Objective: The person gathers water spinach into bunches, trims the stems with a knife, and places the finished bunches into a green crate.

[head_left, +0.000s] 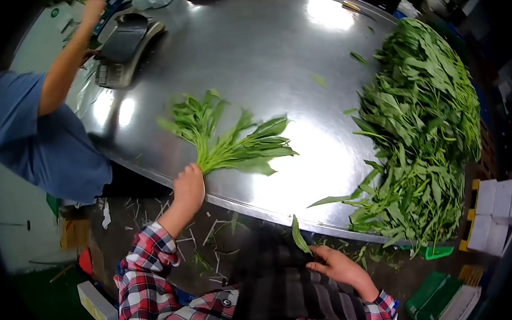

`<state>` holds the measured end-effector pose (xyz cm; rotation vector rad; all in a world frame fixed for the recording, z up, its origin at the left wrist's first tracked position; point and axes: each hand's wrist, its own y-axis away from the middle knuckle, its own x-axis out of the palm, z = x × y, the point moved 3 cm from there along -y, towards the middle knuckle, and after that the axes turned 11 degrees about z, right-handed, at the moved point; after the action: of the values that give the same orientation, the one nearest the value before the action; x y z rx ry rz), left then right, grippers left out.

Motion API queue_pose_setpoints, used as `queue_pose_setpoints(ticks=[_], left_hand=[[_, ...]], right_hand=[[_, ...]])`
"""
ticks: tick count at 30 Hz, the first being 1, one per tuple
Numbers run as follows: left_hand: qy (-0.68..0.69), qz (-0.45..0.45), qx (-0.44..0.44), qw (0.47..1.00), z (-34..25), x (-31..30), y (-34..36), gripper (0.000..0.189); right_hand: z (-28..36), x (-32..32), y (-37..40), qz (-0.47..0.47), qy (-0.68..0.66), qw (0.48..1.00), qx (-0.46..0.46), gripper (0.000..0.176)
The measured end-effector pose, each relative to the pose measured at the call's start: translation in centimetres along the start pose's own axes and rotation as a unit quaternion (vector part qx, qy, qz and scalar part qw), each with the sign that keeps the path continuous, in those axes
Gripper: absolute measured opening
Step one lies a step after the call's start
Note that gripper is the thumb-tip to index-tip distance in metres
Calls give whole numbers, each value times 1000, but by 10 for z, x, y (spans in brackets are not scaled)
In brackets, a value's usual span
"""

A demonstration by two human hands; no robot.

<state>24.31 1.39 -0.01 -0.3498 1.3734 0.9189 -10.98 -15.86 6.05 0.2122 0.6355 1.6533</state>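
My left hand point(188, 190) is closed round the stem ends of a bunch of water spinach point(232, 147), at the near edge of the steel table point(244, 61). The bunch's leaves fan out over the tabletop, away from me. In front of my body, just off the table edge, my right hand point(339, 266) has its fingers curled, with a single long leaf point(298, 235) sticking up from the fingertips. A large heap of water spinach point(418, 132) covers the right end of the table, its stems and leaves overhanging the near edge.
A co-worker in a blue shirt point(49, 137) stands at the left, one arm raised. Close to that person is a weighing scale with a dark pan point(124, 39). A knife point(352, 6) lies at the far edge. Cut stems point(214, 239) litter the floor; white boxes point(493, 210) stand right.
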Motion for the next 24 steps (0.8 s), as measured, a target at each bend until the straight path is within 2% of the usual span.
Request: queue_pose_setpoints(ticks=[1, 3, 5, 6, 7, 8, 9, 10, 11, 13, 14, 15, 17, 18, 19, 21, 22, 23, 24], left_hand=[[29, 4, 7, 1000, 3, 4, 6, 40], [90, 5, 33, 995, 8, 3, 19, 51], [154, -7, 75, 985, 13, -10, 33, 62], [228, 50, 48, 971, 17, -19, 35, 70], [293, 40, 32, 955, 26, -21, 35, 68], [357, 29, 17, 934, 37, -21, 35, 67], [417, 18, 1, 909, 47, -22, 33, 66], [496, 10, -36, 868, 54, -21, 31, 64], [471, 19, -49, 881, 56, -19, 27, 66], [420, 37, -68, 904, 56, -15, 16, 70], [356, 9, -45, 934, 49, -13, 11, 69], [314, 49, -39, 947, 36, -20, 8, 70], [227, 123, -23, 966, 15, -40, 5, 72], [228, 124, -25, 965, 8, -32, 1, 68], [244, 109, -27, 963, 4, -20, -4, 59], [274, 79, -29, 958, 4, 1, -10, 42], [259, 106, -49, 959, 5, 1, -13, 28], [305, -15, -27, 952, 13, 16, -17, 25], [274, 12, -94, 957, 6, -39, -10, 20]], right_hand=[[2, 3, -3, -43, 50, 997, -30, 37], [-1, -1, -10, 15, 31, 994, 100, 26], [4, -11, -11, -32, 5, 996, 89, 21], [6, -18, -8, -55, -9, 995, 86, 20], [10, -32, -1, -102, -6, 992, 77, 18], [11, -53, 8, -144, -20, 983, 116, 18], [-4, -75, 19, -202, -134, 968, 59, 20], [3, -97, 29, -326, -72, 939, 81, 29], [2, -119, 40, -346, 33, 922, 170, 43], [-4, -137, 57, -453, 268, 832, 178, 56], [-13, -138, 63, -457, 286, 829, 148, 55], [-13, -139, 65, -461, 306, 825, 117, 54], [-8, -126, 60, -400, 143, 893, 151, 51], [-7, -117, 56, -391, 105, 904, 136, 47], [-11, -110, 52, -371, 147, 910, 112, 45], [-11, -97, 47, -359, 113, 919, 115, 42], [-11, -93, 45, -340, 95, 929, 115, 38], [-13, -96, 51, -344, 79, 927, 126, 35], [-18, -101, 60, -353, 81, 923, 133, 33]])
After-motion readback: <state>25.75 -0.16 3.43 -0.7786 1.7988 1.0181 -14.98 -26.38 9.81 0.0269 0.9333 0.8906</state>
